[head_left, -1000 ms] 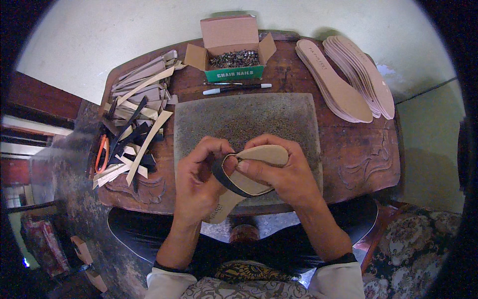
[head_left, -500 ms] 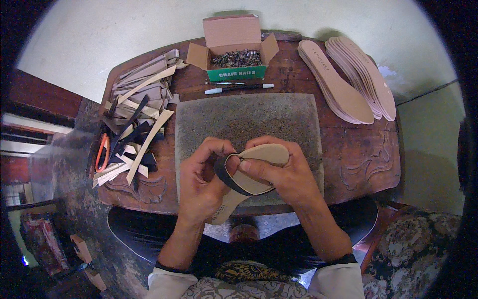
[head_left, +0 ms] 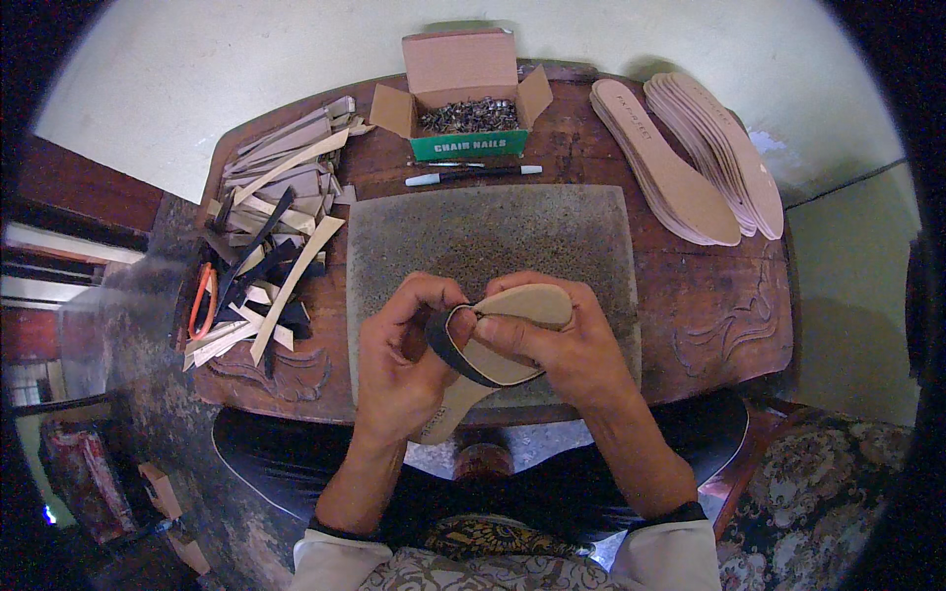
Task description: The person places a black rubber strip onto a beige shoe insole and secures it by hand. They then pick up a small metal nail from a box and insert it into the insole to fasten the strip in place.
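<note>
A tan insole (head_left: 537,302) is held up between my two hands over the near edge of the grey mat. A black strap (head_left: 453,358) with a pale lining loops over the insole. My left hand (head_left: 399,355) is closed on the strap, its thumb and forefinger pinching near the upper end. My right hand (head_left: 581,345) wraps round the wide part of the insole, with the thumb pressed on its top face by the strap's end. The narrow end of the insole points down to the left. Fingers hide the underside and the exact spot where the strap meets the edge.
A rough grey mat (head_left: 483,231) covers the middle of the wooden table (head_left: 690,315). At the back stands an open green box (head_left: 468,145) of small nails, with a marker (head_left: 473,175) before it. Strap pieces (head_left: 286,236) pile left; stacked insoles (head_left: 665,167) lie right.
The insole's lower end has tilted slightly between my hands. Both hands keep the same grip in nearly the same place.
</note>
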Available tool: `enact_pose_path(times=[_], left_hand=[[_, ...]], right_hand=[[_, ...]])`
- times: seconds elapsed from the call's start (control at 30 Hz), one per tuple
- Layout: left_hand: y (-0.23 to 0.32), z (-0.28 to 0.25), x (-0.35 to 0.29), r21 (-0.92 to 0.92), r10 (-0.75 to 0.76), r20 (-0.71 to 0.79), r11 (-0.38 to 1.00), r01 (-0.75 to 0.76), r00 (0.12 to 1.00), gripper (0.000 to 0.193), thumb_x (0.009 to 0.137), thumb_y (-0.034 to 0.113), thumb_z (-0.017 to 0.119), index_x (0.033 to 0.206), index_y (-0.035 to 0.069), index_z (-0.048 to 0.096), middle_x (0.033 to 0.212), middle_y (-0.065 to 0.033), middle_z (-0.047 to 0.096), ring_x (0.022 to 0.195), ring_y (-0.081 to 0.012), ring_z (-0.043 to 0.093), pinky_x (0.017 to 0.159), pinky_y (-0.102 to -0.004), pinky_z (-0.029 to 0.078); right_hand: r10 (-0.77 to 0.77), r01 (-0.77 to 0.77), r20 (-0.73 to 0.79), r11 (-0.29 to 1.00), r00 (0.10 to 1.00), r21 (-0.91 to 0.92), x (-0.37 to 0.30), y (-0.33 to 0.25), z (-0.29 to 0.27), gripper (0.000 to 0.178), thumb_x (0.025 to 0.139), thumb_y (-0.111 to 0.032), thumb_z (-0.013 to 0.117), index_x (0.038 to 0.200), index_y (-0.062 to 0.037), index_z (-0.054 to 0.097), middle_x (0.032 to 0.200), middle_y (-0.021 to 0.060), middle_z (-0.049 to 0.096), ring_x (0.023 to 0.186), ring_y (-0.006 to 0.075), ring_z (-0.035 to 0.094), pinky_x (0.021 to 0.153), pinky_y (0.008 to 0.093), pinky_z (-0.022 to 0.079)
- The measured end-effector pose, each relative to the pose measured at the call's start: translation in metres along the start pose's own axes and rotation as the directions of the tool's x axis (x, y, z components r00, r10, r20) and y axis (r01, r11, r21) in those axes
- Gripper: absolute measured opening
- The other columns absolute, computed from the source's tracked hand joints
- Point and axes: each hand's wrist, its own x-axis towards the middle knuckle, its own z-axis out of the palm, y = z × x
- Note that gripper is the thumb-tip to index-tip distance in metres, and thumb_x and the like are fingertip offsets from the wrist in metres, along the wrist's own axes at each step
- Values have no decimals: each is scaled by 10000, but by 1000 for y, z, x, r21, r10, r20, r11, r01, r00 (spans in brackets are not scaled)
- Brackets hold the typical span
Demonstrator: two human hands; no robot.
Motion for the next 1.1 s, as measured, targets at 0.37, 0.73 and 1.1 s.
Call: enact_pose_path(times=[0.37,0.73,1.1], left_hand=[[2,1,0,-8,47,-37,999,-47,998,181,874,36,695,1033,18,611,918,-11,621,854,-70,573,745,-224,456],[5,3,12,-6,-131,-78,991,131,988,167,881,118,725,990,32,634,857,10,646,770,-46,585,653,-196,461],[2,4,15,-23,-119,-72,993,118,990,106,923,126,673,972,53,614,805,48,604,658,-2,494,529,-169,352]], right_hand=[[0,4,21,985,1000,-171,2,-15,-7,218,820,-160,779,973,-29,696,862,30,703,797,95,651,708,251,529],[-117,107,-30,964,993,-244,8,-13,-13,227,872,-182,728,993,7,692,876,47,709,795,92,645,701,262,524],[-194,177,-32,942,980,-285,9,-6,-11,192,875,-172,721,950,1,683,826,46,688,752,90,623,660,261,500]])
